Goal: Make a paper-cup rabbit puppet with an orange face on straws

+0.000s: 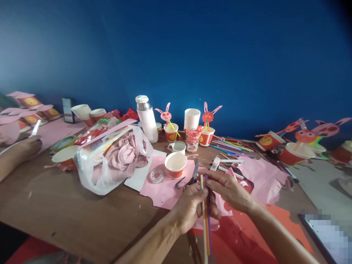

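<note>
My left hand point(189, 209) is wrapped round a small bundle of drinking straws point(206, 220), white, orange and purple, held upright over the table's near edge. My right hand point(228, 189) pinches the top ends of the same straws with its fingertips. Just beyond my hands lie black-handled scissors point(191, 178) on pink paper point(167, 187). A red paper cup point(175, 164) with a white inside stands on that pink sheet, and a roll of clear tape point(156, 176) lies to its left.
A plastic bag of pink cloth point(115, 156), a white flask point(147, 118), paper-cup bunny figures point(170, 126), loose coloured straws point(231, 145) and markers crowd the wooden table point(55, 205). Another person's arm point(16, 152) rests at far left. More bunny cups point(299, 146) stand at right.
</note>
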`<state>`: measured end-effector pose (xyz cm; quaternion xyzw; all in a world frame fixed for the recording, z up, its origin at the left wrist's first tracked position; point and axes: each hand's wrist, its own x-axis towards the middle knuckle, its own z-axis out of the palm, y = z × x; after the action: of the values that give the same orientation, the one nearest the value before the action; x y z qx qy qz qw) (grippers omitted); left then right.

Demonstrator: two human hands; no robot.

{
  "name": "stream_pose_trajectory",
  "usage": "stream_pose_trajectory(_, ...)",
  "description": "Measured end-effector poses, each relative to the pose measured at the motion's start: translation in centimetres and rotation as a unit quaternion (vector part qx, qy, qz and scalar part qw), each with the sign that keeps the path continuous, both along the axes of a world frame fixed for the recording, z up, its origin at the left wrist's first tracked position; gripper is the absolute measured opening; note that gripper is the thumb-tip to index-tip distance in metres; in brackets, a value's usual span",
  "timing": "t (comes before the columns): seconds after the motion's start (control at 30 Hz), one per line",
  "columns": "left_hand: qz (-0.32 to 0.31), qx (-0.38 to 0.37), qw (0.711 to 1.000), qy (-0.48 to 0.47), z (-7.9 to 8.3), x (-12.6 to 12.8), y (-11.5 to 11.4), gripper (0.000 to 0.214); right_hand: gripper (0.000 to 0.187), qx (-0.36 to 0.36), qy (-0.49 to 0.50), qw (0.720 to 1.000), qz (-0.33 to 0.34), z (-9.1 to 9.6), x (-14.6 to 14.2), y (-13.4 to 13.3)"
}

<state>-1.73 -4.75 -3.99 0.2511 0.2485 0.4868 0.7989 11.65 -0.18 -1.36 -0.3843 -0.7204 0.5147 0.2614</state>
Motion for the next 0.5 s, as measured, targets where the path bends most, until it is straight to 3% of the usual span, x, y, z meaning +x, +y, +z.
stream_pose_trajectory(0.23,-0.001,0.005,1.000,0.019,-0.22,-0.21,0.18,0.023,0.042,0.009,-0.010,1.000,0.003,-0.28,-0.03,0.22)
stream_pose_trajectory(0.5,-0.014,0.001,0.999,0.029,-0.50,-0.52,0.23,0.018,0.035,0.011,-0.006,1.000,0.015,-0.48,0.19,0.69)
